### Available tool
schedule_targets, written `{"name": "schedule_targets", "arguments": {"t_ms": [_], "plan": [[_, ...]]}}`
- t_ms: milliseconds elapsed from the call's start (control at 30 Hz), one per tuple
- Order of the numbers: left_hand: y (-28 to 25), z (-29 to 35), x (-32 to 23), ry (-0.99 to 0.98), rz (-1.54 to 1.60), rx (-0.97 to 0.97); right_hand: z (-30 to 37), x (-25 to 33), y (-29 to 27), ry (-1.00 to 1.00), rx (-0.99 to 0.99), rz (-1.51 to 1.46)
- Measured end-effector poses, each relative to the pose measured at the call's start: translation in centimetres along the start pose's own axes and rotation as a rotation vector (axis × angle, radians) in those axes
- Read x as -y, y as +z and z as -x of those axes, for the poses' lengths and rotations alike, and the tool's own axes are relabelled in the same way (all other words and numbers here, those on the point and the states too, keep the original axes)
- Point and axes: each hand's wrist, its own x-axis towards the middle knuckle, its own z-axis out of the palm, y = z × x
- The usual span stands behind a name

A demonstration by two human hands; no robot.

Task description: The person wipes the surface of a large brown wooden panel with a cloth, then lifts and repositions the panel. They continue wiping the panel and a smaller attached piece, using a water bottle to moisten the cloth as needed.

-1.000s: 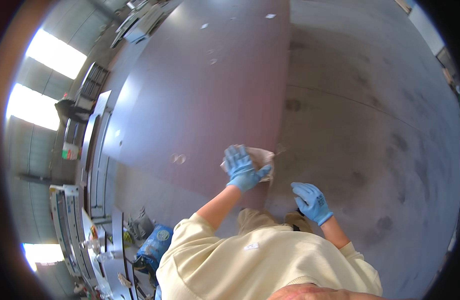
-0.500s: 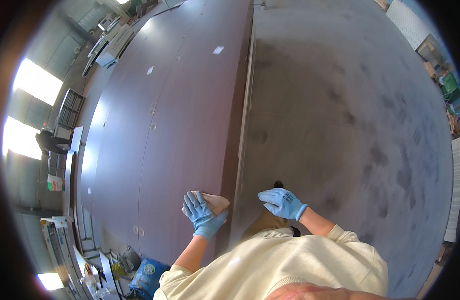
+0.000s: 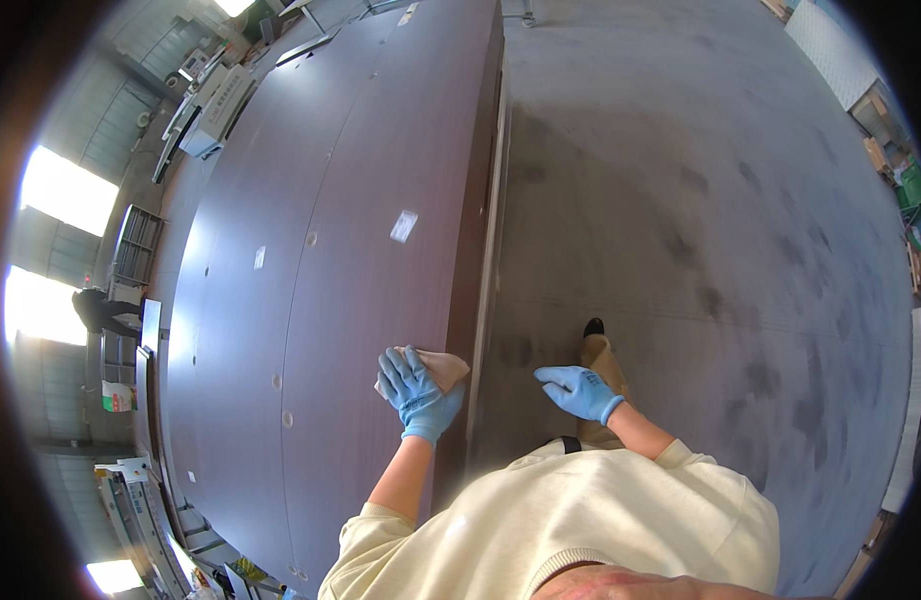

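Note:
My left hand (image 3: pixel 421 398), in a light blue glove, lies over a folded beige cloth (image 3: pixel 444 369) and presses it flat on a long dark brown panel (image 3: pixel 371 300), close to its right edge. Part of the cloth pokes out past the thumb side; the rest is hidden under the palm. Beyond the cloth, a white label (image 3: pixel 404 226) sticks to the panel's surface, with a smaller white label (image 3: pixel 260 258) farther left. My right hand (image 3: pixel 581 392), gloved alike, hangs over the floor beside the panel, empty, its fingers loosely extended.
Grey, stained floor (image 3: pixel 671 240) runs along the panel's right side. At the far left stand a white machine (image 3: pixel 219 112), a metal shelf rack (image 3: pixel 139 245) and a person in dark clothes (image 3: pixel 108 312). A green bin (image 3: pixel 913 186) is at the right rim.
I have stepped forward along the panel, and the labels are nearer to me. My left hand and the cloth have come along, still on the panel near its right edge.

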Motion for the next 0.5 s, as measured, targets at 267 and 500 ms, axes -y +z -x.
{"name": "schedule_targets", "arguments": {"t_ms": [267,500], "plan": [[-2.0,-20.3,-12.2,-0.124,0.034,-0.009,-23.0,-3.4,-18.1,-0.227,0.08,0.05],[-1.0,-15.2,-3.9,-0.12,0.034,-0.018,-28.3,2.1,-10.2,-0.155,0.015,-0.076]]}}
